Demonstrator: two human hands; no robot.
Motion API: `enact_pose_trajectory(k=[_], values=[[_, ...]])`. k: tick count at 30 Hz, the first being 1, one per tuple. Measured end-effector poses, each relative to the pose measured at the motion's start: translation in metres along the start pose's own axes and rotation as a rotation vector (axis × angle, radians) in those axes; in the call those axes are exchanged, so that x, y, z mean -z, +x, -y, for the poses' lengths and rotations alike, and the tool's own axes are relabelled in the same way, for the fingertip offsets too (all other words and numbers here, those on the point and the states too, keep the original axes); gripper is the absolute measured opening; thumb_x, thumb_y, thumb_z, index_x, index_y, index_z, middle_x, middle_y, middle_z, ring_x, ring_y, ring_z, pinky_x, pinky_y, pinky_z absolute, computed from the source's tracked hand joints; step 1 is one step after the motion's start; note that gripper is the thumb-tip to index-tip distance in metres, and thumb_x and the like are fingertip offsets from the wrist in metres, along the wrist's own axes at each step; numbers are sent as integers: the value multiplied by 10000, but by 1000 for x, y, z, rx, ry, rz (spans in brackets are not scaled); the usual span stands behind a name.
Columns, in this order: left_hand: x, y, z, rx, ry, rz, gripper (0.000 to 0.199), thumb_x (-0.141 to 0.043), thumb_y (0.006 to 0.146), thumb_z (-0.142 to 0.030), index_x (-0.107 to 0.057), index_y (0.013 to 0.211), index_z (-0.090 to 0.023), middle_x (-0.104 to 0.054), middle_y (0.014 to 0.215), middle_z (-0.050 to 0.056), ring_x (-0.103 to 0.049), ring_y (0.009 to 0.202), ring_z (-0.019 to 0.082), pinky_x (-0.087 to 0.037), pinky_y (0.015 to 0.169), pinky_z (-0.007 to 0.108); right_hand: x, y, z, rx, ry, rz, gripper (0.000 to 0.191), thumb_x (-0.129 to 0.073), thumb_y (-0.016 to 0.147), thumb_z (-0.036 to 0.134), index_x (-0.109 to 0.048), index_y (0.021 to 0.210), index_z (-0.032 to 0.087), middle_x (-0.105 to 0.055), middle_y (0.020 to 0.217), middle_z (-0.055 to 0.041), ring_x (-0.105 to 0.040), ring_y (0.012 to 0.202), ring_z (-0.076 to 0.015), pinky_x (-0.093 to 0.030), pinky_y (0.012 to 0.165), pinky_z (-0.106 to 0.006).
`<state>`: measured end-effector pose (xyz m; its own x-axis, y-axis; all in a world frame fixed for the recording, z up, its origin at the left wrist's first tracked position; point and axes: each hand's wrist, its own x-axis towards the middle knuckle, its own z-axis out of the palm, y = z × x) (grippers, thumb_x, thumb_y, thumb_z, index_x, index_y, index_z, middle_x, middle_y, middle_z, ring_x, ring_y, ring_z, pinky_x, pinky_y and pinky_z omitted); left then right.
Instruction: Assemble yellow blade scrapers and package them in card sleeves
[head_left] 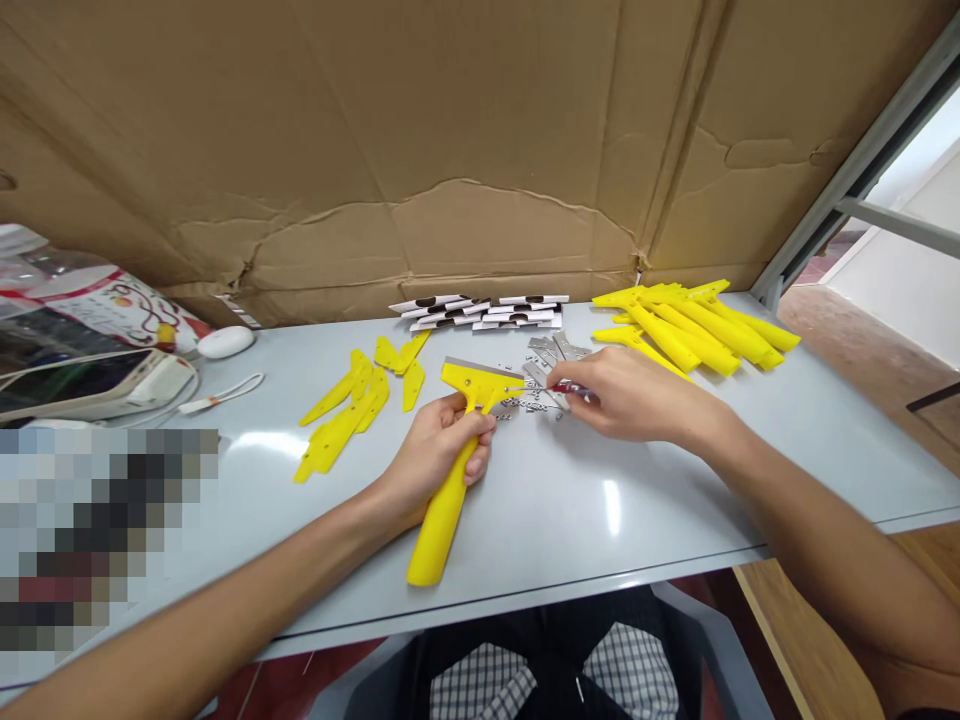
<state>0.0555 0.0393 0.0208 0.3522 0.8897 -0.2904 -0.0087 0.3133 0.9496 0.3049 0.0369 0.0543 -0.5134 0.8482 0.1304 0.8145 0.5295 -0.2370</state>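
While the left hand's (450, 445) fingers grip its neck, the yellow scraper (448, 505) slants over the bench (570, 530), blade toward the back edge, handle end toward the front; the right hand's (626, 395) fingers pinch a screwdriver (574, 388) at its head.

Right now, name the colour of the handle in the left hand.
The handle in the left hand is yellow, clearest in the head view.

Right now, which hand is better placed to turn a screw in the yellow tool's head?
Right, I'd judge. The right hand holds the screwdriver, its shaft reaching the head of the yellow tool. The left hand is wrapped around the handle, so seems better suited to steadying.
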Motion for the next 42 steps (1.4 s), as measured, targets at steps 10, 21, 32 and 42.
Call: enact_pose_trajectory(k=[10, 21, 32, 42], values=[[6, 3, 0, 43, -125, 24, 272, -692, 838, -291, -550, 640, -171, -454, 440, -27, -396, 384, 74, -284, 393, 195, 4, -3, -29, -340, -300, 60, 164, -609, 854, 134, -632, 705, 198, -665, 725, -98, -540, 587, -186, -284, 562, -342], [5, 2, 0, 32, -136, 19, 252, -703, 831, -268, -547, 656, -176, -464, 451, -33, -388, 387, 78, -293, 392, 198, 12, 6, -29, -534, -399, 298, 207, -559, 913, 252, -750, 920, 175, -733, 971, -163, -673, 815, -270, -322, 593, -332], [11, 5, 3, 57, -211, 95, 305, -547, 879, -391, -564, 670, -169, -462, 444, -2, -394, 383, 98, -322, 400, 208, -16, 7, -28, -158, 32, -29, 165, -595, 907, 157, -729, 834, 219, -668, 857, -79, -578, 770, -193, -354, 685, -341], [7, 6, 0, 136, -262, 101, 476, -321, 988, -352, -605, 669, -142, -470, 478, 15, -398, 373, 101, -341, 400, 215, -32, 13, -27, -69, -23, -57, 182, -625, 880, 140, -757, 780, 216, -679, 861, -71, -528, 698, -165, -332, 642, -336]])
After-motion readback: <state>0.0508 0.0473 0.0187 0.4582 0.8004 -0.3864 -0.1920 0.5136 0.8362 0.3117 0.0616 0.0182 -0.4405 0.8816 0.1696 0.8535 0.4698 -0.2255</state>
